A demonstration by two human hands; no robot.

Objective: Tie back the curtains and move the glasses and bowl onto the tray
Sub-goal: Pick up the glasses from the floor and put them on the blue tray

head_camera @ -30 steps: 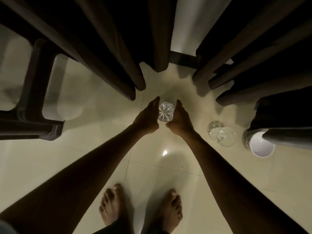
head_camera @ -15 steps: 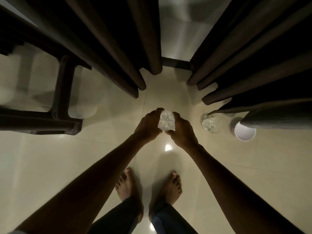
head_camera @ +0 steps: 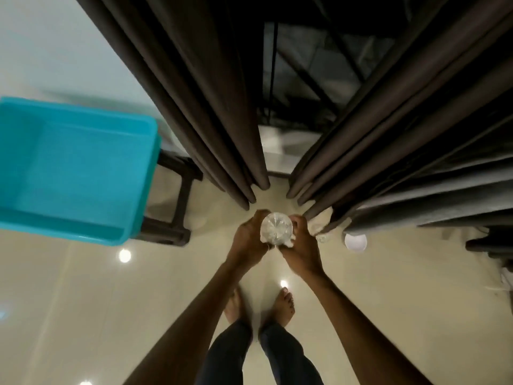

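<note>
A clear cut glass [head_camera: 276,228] is held between both hands, lifted above the floor. My left hand [head_camera: 248,240] grips its left side and my right hand [head_camera: 301,247] grips its right side. A second clear glass [head_camera: 322,238] stands on the floor just right of my right hand, partly hidden by it. A white bowl [head_camera: 355,242] sits on the floor further right, its far edge under the curtain hem. A turquoise tray [head_camera: 69,173] rests on a dark stool at the left. Dark curtains hang left [head_camera: 211,107] and right [head_camera: 388,140] of a gap.
The dark stool [head_camera: 177,201] stands under the tray, beside the left curtain. A dark window frame [head_camera: 299,79] shows through the curtain gap. My bare feet [head_camera: 261,309] stand on the glossy beige tiled floor. Dark furniture [head_camera: 491,245] sits at the right edge.
Both hands closed round the glass on the floor and raised it. The view rose with me standing up, bringing the turquoise tray into sight at the left.
</note>
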